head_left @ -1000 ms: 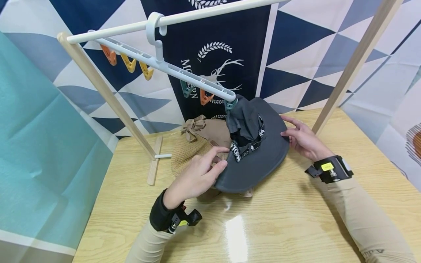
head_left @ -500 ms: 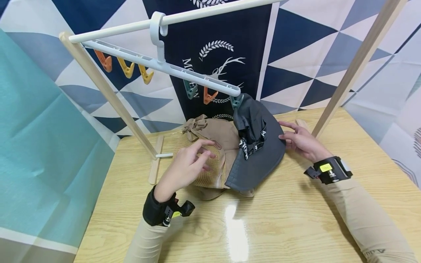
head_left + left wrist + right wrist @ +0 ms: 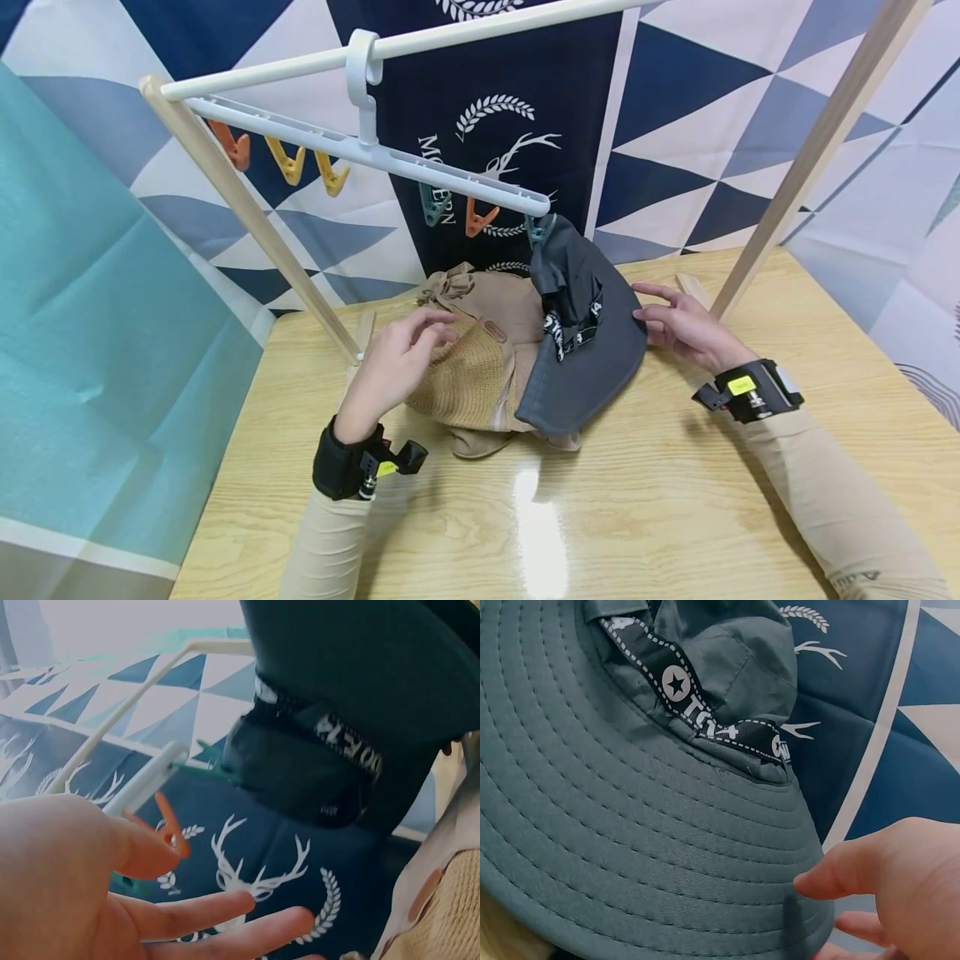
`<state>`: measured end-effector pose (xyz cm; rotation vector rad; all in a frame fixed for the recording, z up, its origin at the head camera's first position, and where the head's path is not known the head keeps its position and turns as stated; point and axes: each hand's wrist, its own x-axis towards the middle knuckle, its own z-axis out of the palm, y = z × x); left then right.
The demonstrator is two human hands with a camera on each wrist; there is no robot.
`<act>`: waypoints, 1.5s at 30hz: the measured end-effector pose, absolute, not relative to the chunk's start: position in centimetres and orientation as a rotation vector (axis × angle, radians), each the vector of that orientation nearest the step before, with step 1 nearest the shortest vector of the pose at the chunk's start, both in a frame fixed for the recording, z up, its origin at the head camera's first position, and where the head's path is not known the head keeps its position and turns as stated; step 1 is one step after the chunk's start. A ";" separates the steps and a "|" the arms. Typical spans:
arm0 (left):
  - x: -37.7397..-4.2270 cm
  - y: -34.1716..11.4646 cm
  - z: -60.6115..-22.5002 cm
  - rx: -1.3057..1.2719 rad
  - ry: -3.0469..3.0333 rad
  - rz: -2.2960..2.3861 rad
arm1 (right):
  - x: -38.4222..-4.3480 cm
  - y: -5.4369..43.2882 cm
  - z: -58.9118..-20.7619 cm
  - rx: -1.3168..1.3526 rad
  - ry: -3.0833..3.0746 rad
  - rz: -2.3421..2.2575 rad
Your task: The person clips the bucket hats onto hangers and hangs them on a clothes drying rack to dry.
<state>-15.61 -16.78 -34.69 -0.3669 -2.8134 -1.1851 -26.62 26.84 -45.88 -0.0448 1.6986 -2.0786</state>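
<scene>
Dark hat point(image 3: 581, 371): hangs at the lower-looking end of the hanger, hollow side toward me, partly in front of the tan hat.
Clip point(image 3: 539, 229): teal, bites the crown fabric, so I'd say it carries the weight and leaves the brim free.
Right grip point(image 3: 684, 327): narrow, light pinch on the brim edge, thumb point(image 3: 855, 866) on the near face, fingers behind. I read that as steadying, not lifting.
Left grip point(image 3: 386, 367): wide, fingers loose, holding nothing, near the tan hat; can't tell if it touches. Looks spare while clip and pinch do the work.
Tan hat point(image 3: 465, 375): rests on the counter point(image 3: 637, 500), half covered by the dark brim; can't tell if it's one hat or two.
Hanger point(image 3: 450, 177): hooked mid-length over the rod point(image 3: 487, 27), so it can probably swing. Slope likely from one-sided load, perspective may add.
Other clips point(image 3: 480, 218): spaced along the hanger, nothing in them.
Posts point(image 3: 821, 150): wood, hold the rod up off the counter.
</scene>
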 end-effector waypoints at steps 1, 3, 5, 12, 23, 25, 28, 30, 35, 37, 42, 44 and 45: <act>-15.8 -17.0 -34.7 -0.355 -2.812 -1.175 | -26.6 27.0 -45.7 -0.050 1.767 -2.026; -16.1 -17.7 -34.7 -0.324 -2.812 -1.157 | -26.5 27.3 -45.3 -0.083 1.956 -1.875; -16.6 -18.6 -34.8 -0.276 -2.819 -1.141 | -26.3 27.8 -44.7 -0.131 2.173 -1.681; -17.8 -21.0 -35.3 -0.064 -2.912 -1.270 | -25.8 28.9 -43.1 -0.210 2.404 -1.418; -18.9 -22.6 -36.9 0.091 -3.016 -1.456 | -25.9 29.1 -42.4 -0.203 2.487 -1.396; -19.2 -22.6 -37.3 0.103 -2.957 -1.591 | -25.8 29.0 -42.3 -0.204 2.488 -1.396; -19.6 -22.5 -37.7 0.121 -2.863 -1.760 | -25.8 29.0 -42.3 -0.206 2.484 -1.401; -19.9 -22.5 -37.9 0.139 -2.844 -1.809 | -25.8 29.0 -42.2 -0.205 2.480 -1.407; -20.4 -22.5 -38.3 0.138 -2.872 -1.829 | -25.7 29.1 -42.2 -0.202 2.472 -1.419; -20.6 -22.5 -38.5 0.126 -2.875 -1.811 | -25.8 29.1 -42.2 -0.209 2.467 -1.424; -20.8 -22.3 -39.0 0.059 -2.853 -1.798 | -25.9 29.1 -42.2 -0.217 2.467 -1.427; -20.9 -22.2 -39.2 0.035 -2.852 -1.799 | -25.9 29.0 -42.2 -0.216 2.468 -1.424; -20.9 -22.1 -39.4 0.021 -2.854 -1.801 | -25.9 29.0 -42.2 -0.215 2.469 -1.422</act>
